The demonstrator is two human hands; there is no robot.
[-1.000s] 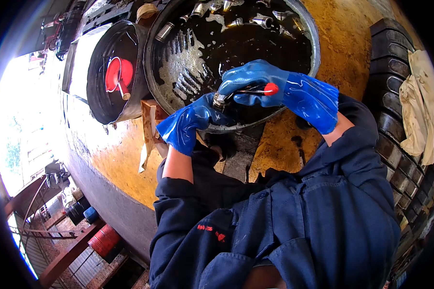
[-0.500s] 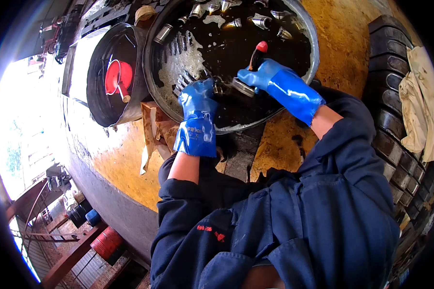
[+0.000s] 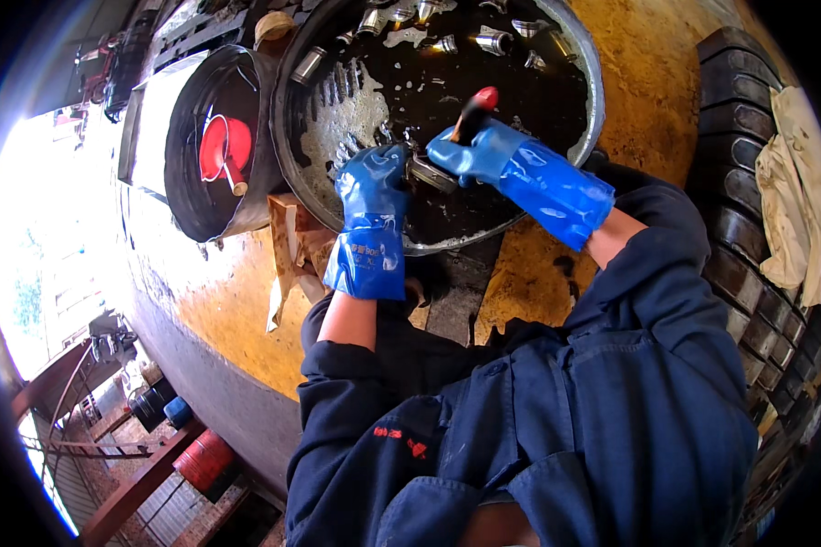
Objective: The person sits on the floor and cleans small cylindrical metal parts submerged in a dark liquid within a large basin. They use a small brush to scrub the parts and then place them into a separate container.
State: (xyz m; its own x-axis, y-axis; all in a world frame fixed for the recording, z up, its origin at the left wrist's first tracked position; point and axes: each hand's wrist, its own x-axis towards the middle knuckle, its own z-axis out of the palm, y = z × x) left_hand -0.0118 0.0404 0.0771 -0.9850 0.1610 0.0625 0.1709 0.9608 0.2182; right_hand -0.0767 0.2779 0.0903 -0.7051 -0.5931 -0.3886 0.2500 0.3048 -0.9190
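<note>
Head view puts the metal part (image 3: 431, 173) low in the big round basin (image 3: 593, 118) of dark liquid, pinched between your two blue-gloved hands. Your left hand (image 3: 371, 187) is closed on its near end, and your right hand (image 3: 483, 150) is wrapped around a red-tipped tool handle (image 3: 477, 108) (a brush, most likely, though the working end is hidden), pressed against the part. By my reading you're mid-scrub on this one piece; the next move calls for a firm left grip, since wet gloves and an oily part will slip, and for turning it to reach the far face. More metal cylinders (image 3: 492, 38) lie along the basin's far edge, well apart from your hands. A smaller black tub (image 3: 184, 173) holding a red funnel (image 3: 221, 150) stands to the left, a tyre (image 3: 748, 182) and rag (image 3: 798, 201) to the right. Nothing blocks your hands.
</note>
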